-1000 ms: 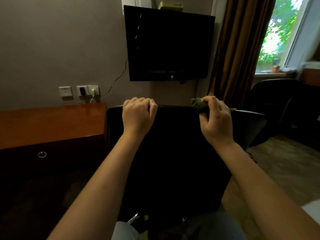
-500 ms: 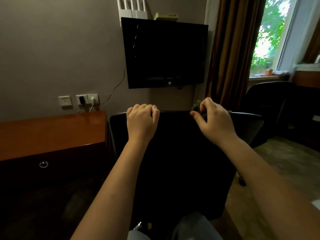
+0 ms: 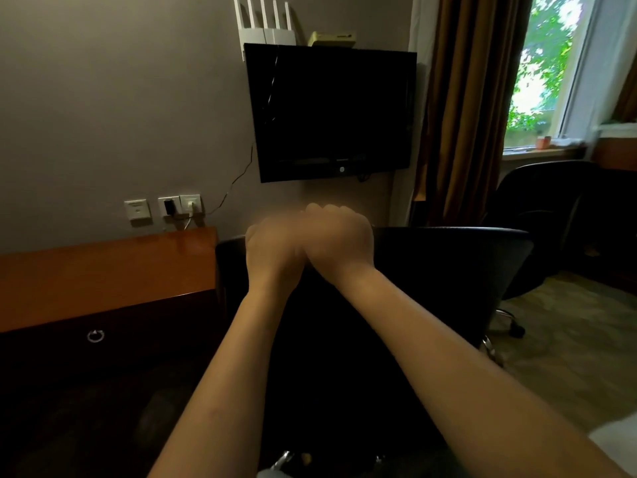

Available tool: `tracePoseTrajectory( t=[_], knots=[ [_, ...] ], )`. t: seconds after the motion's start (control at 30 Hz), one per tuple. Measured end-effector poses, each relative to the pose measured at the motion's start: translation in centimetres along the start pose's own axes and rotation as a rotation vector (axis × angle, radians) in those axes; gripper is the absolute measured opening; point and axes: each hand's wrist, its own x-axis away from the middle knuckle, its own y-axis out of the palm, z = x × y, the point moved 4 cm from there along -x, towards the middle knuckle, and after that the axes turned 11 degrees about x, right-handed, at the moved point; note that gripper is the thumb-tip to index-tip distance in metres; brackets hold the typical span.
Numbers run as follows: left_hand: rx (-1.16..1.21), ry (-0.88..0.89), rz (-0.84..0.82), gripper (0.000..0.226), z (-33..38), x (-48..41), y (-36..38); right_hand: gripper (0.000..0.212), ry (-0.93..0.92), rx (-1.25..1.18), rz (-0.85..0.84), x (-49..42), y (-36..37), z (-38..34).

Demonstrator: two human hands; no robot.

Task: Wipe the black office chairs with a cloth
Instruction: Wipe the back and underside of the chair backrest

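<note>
A black office chair stands right in front of me with its backrest facing me. My left hand grips the top edge of the backrest, fingers curled over it. My right hand is pressed against the left one on the same edge, fingers curled and blurred by motion. The green cloth seen in it earlier is hidden under that hand. A second black office chair stands at the right near the window.
A wooden desk with a ring-pull drawer sits close on the left of the chair. A dark TV hangs on the wall ahead, and brown curtains hang to its right. Carpeted floor lies on the right.
My right hand has slid left along the top edge of the backrest until it meets my left hand. The cloth has gone out of sight. The left hand has stayed put.
</note>
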Motion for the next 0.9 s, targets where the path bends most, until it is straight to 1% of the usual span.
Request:
tracePoseTrajectory(
  t=[0.07, 0.13, 0.2, 0.33, 0.4, 0.53, 0.6, 0.7, 0.9],
  knots=[
    [-0.018, 0.037, -0.025, 0.049, 0.5, 0.2, 0.2, 0.035, -0.015, 0.003, 0.027, 0.6, -0.3, 0.5],
    [-0.029, 0.072, -0.028, 0.046, 1.0, 0.3, 0.3, 0.035, -0.071, 0.002, 0.001, 1.1, -0.7, 1.4],
    [0.000, 0.082, -0.001, 0.053, 1.3, 0.2, 0.2, 0.035, -0.099, -0.011, -0.015, 1.4, -1.2, 3.2],
    [0.075, 0.060, 0.001, 0.059, 1.1, 0.2, 0.0, 0.027, -0.077, -0.051, 0.033, 2.4, -2.8, 9.4],
    [0.071, 0.067, 0.004, 0.060, 1.3, 0.2, 0.1, 0.027, -0.054, -0.060, 0.058, 3.2, -3.7, 13.3],
    [0.064, 0.060, 0.023, 0.058, 1.8, -0.1, 0.5, 0.030, 0.074, -0.070, 0.132, 4.7, -4.9, 21.4],
    [0.052, 0.056, 0.037, 0.057, 1.9, 0.0, 0.8, 0.032, 0.123, -0.068, 0.157, 5.4, -5.0, 24.1],
    [0.049, 0.050, 0.047, 0.056, 2.2, 0.0, 1.1, 0.033, 0.182, -0.105, 0.184, 5.8, -4.8, 25.8],
    [0.070, 0.023, 0.019, 0.059, 2.5, 0.1, 1.0, 0.032, 0.260, -0.154, 0.256, 6.0, -4.7, 25.9]
  ],
)
